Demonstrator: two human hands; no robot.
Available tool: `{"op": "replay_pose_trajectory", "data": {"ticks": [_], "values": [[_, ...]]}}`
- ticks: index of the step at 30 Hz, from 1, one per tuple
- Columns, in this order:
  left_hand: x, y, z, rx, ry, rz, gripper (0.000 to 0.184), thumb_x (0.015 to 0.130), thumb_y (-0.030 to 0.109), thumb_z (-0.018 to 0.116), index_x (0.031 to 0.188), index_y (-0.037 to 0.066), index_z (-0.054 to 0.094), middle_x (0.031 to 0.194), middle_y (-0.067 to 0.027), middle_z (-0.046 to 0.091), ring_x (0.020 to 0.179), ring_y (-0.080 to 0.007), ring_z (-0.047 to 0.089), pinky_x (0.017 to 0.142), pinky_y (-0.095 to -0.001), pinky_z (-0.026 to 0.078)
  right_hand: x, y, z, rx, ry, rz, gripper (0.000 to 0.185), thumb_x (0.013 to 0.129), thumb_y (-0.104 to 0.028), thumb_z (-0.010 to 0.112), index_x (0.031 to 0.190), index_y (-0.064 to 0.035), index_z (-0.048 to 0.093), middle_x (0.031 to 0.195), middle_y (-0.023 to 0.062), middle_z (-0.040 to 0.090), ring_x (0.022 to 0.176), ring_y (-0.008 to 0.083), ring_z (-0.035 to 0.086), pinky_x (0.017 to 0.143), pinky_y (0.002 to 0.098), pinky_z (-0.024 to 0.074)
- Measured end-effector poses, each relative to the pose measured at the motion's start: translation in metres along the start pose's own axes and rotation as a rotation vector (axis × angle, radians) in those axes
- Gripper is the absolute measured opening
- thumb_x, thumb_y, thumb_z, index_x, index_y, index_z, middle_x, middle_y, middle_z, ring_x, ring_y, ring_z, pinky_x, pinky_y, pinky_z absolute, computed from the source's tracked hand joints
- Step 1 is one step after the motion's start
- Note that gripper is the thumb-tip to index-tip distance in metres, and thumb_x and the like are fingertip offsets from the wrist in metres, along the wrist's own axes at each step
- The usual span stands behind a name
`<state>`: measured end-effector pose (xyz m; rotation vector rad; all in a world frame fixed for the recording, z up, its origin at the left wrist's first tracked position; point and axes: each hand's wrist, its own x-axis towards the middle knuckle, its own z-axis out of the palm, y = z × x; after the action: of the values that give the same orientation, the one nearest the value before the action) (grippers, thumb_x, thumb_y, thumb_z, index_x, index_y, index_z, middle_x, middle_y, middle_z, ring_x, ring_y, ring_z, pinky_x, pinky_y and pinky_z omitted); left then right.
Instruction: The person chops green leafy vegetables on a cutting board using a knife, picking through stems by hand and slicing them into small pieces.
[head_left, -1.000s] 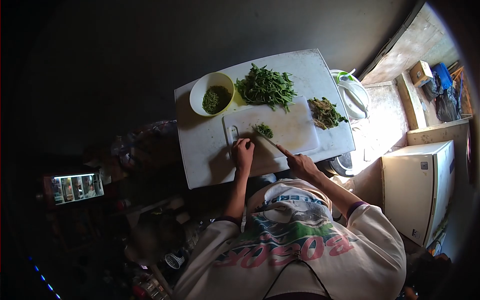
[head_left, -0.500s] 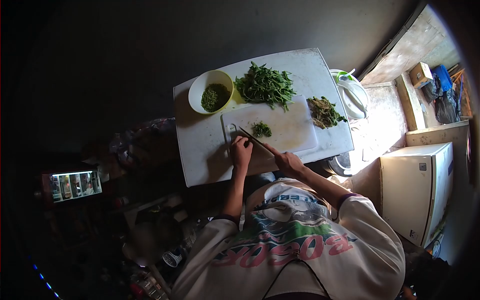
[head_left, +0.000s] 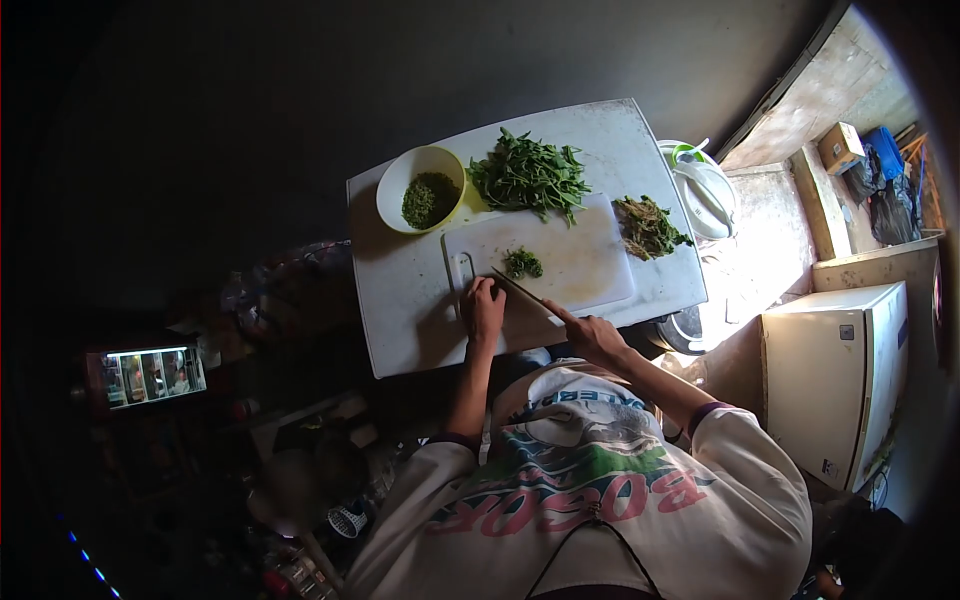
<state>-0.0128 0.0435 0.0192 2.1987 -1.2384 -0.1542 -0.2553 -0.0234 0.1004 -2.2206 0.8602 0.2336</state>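
My right hand (head_left: pixel 597 338) is closed round the handle of a knife (head_left: pixel 522 289). The blade points up and left across the near edge of a white cutting board (head_left: pixel 585 235). At the board's near left corner, below its handle slot, is my left hand (head_left: pixel 484 310). Its fingers are curled together close to the knife tip, and what they hold, if anything, is hidden. A small heap of chopped greens (head_left: pixel 522 263) lies on the board just beyond the blade. Behind the board is a pile of whole leafy greens (head_left: pixel 530 172).
A yellow-green bowl (head_left: pixel 392 190) with finely chopped greens stands at the table's back left. Stems and trimmings (head_left: pixel 648 228) lie right of the board on the white table (head_left: pixel 395 320). A lit screen (head_left: pixel 155 376) is at left, a small white fridge (head_left: pixel 820 370) at right.
The knife and my right hand have shifted to the right and slightly nearer my body. The left hand's fingers stay curled at almost the same spot. The chopped heap looks unchanged.
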Motion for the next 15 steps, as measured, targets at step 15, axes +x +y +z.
{"op": "replay_pose_trajectory", "data": {"ticks": [15], "values": [[0.007,-0.002,-0.007,-0.026,-0.031,0.133,0.016,0.072,0.009,0.073,0.087,0.001,0.071,0.094,-0.0118,0.067,0.088,-0.0346,0.065,0.076,-0.0441,0.053,-0.019,-0.006,-0.025,-0.02,0.01,-0.025,0.08,0.09,-0.012,0.053,0.158,-0.0388,0.022,0.063,0.0211,0.063,0.058,0.0421,0.065,0.055,0.0541,0.0511]]}}
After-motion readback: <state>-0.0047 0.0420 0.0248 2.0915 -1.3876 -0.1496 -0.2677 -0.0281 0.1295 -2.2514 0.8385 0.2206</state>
